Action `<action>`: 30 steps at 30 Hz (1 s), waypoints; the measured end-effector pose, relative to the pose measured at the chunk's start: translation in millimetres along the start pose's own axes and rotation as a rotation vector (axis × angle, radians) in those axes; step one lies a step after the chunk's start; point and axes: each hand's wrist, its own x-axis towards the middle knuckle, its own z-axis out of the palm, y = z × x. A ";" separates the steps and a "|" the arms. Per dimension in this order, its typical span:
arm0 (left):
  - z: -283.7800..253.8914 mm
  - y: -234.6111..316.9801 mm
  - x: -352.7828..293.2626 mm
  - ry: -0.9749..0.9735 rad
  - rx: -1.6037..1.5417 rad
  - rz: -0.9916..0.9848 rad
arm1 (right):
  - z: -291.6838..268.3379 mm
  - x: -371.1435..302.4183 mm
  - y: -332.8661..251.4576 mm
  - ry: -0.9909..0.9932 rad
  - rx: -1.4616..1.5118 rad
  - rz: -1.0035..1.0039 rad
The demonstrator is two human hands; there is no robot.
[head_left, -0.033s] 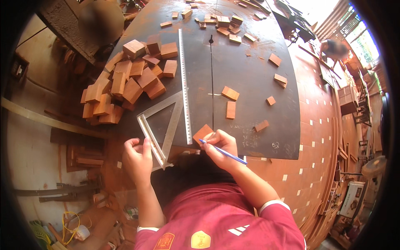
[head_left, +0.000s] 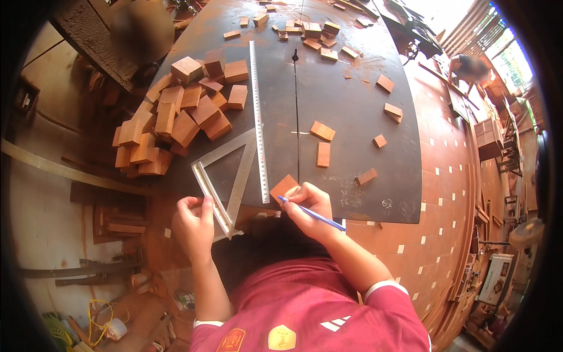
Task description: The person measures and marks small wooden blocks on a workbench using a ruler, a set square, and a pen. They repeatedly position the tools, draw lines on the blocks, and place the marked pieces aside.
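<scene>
**Head view: marking a wooden block beside a metal square**

Head view of two bare hands at the near edge of a dark surface. The right hand has its fingers closed around a blue pencil, whose tip meets a small reddish wooden block lying just ahead of those fingers. The block touches the long steel ruler, which runs straight away from the hands. The left hand has its fingers curled over the near corner of a triangular metal square, holding it flat on the surface. Beyond the left fingers lies a heap of similar blocks; beyond the right fingers, loose blocks lie scattered, well apart from one another.
</scene>
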 end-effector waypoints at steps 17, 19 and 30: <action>-51.2 -4.0 -18.7 -0.487 -0.754 -0.396 | -21.8 23.2 -15.4 0.059 -0.346 -0.120; -55.9 5.1 -30.5 -0.382 -0.619 -0.305 | -22.1 22.7 -14.2 0.044 -0.429 -0.116; -28.9 42.2 -69.2 -0.273 -0.740 -0.186 | -4.0 0.1 -21.2 0.169 -0.505 -0.056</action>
